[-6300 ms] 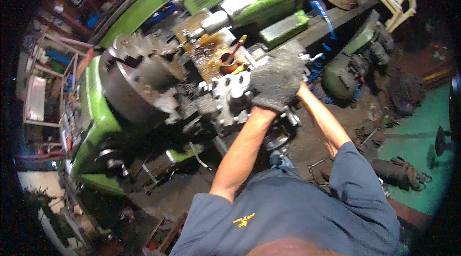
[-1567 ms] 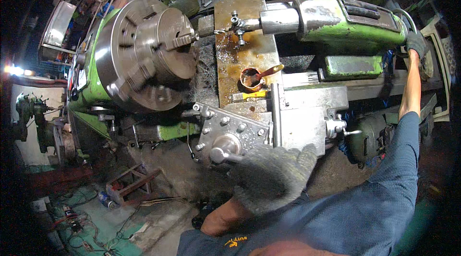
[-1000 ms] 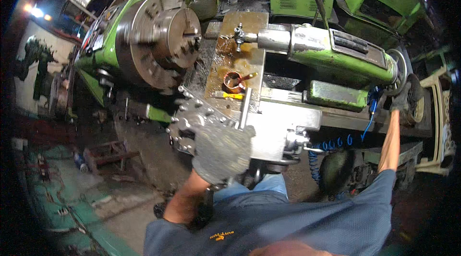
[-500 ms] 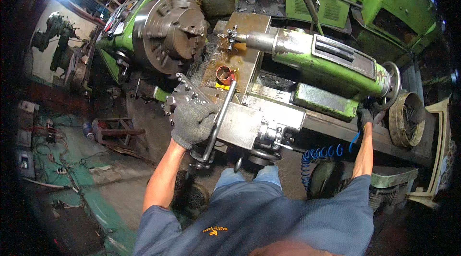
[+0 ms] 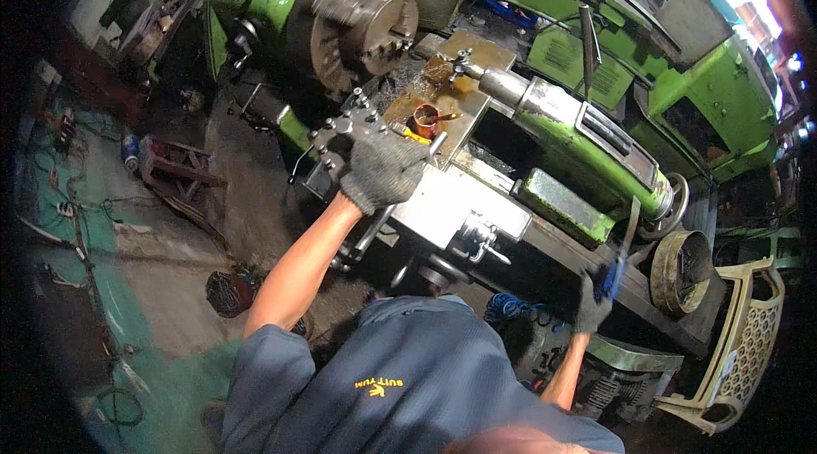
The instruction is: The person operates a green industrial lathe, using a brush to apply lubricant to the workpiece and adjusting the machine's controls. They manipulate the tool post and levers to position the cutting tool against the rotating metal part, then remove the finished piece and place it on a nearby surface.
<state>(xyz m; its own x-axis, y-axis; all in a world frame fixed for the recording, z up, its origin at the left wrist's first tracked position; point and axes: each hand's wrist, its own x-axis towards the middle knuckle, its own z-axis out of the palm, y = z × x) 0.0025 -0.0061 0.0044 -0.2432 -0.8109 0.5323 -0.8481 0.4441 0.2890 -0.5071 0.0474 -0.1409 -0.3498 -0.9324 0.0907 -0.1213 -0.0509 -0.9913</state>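
My left hand (image 5: 387, 171), in a grey knit glove, is curled over a metal lever bar (image 5: 372, 231) beside the lathe's tool post (image 5: 339, 132); the bar's tip pokes out past the fingers. Off to the right, my gloved right hand (image 5: 591, 308) grips a blue air blow gun (image 5: 611, 279), its long thin nozzle pointing up past the tailstock end. The large lathe chuck (image 5: 362, 24) is motion-smeared at its jaws. Facing it is the green tailstock (image 5: 587, 126), with a small metal fitting (image 5: 464, 62) at the quill's tip.
A reddish cup (image 5: 424, 120) with a brush stands on the oily carriage by a yellow-handled tool (image 5: 408, 132). A coiled blue hose (image 5: 511, 308) hangs below the bed. A round metal tub (image 5: 681, 275) and pale grille (image 5: 730, 348) are at right. Cables lie on the left floor.
My right hand has come away from beneath the tailstock handwheel, toward me, and now shows the blue air blow gun. The left hand stays at the lever bar. The whole view has turned.
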